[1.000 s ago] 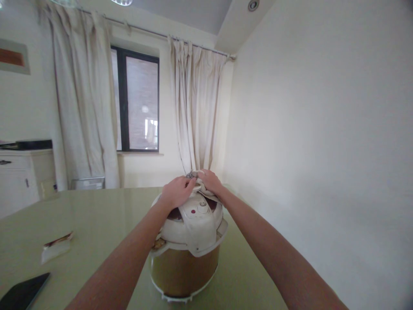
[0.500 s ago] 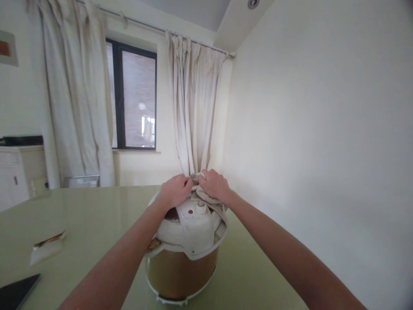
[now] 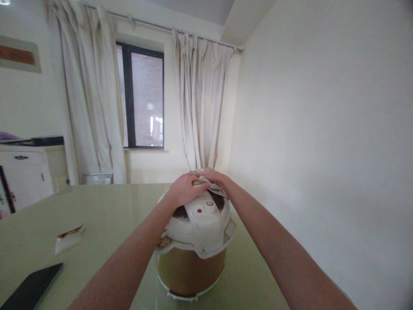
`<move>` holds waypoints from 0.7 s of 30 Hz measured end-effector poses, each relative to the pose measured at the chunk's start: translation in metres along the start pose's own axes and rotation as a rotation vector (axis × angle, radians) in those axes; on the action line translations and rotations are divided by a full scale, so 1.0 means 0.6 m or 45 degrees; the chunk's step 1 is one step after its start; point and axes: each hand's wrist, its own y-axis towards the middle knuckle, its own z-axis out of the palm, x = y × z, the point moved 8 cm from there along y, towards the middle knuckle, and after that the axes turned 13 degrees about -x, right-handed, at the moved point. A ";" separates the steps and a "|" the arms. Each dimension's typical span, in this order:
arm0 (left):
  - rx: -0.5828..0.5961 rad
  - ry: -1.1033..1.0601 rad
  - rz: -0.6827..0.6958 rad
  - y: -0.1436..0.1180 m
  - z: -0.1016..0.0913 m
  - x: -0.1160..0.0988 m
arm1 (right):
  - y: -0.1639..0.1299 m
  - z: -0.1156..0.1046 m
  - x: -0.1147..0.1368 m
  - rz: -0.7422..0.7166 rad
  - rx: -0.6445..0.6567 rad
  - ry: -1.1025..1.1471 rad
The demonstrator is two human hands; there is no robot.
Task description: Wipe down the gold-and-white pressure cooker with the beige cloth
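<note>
- On the far left, a flat black thing point(image 3: 30, 287), maybe a phone or tablet, lies near the edge of our green table point(image 3: 106, 206). A little white packet point(image 3: 69, 240) sits just past it. We are not touching either one.
- Our left hand point(image 3: 185, 189) rests palm down on the far part of the cooker's white lid point(image 3: 198, 221). The fingers are close together and lie flat. It presses on the lid but is not wrapped around anything.
- The big pot is a pressure cooker point(image 3: 193, 241). It stands upright in the middle of the table, close to us. Its body is gold-brown, and its lid looks a bit dirty and worn. The lid has a wide white handle with a small red dot and a round knob point(image 3: 209, 207).
- A small crumpled cloth point(image 3: 211, 186) lies on the back of the lid, under our hands.
- Our right hand point(image 3: 214, 176) sits on that cloth, just touching the left hand. We think its fingers press or pinch the cloth, but we cannot tell for sure, as the fingertips are hidden.
- We think we are wiping the top of the lid, at the back part. Next, we would need to push the cloth gently around the knob, while the left hand keeps the pot from sliding.
</note>
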 end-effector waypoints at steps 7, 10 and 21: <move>0.022 -0.057 -0.041 0.000 0.003 0.005 | -0.161 -0.075 -0.020 0.080 -0.127 0.467; 0.035 -0.049 -0.058 0.002 0.006 0.006 | -0.264 -0.123 0.003 -0.021 -0.280 0.491; 0.098 0.045 -0.118 -0.001 0.002 0.009 | -0.185 -0.115 0.006 0.110 -0.199 -0.058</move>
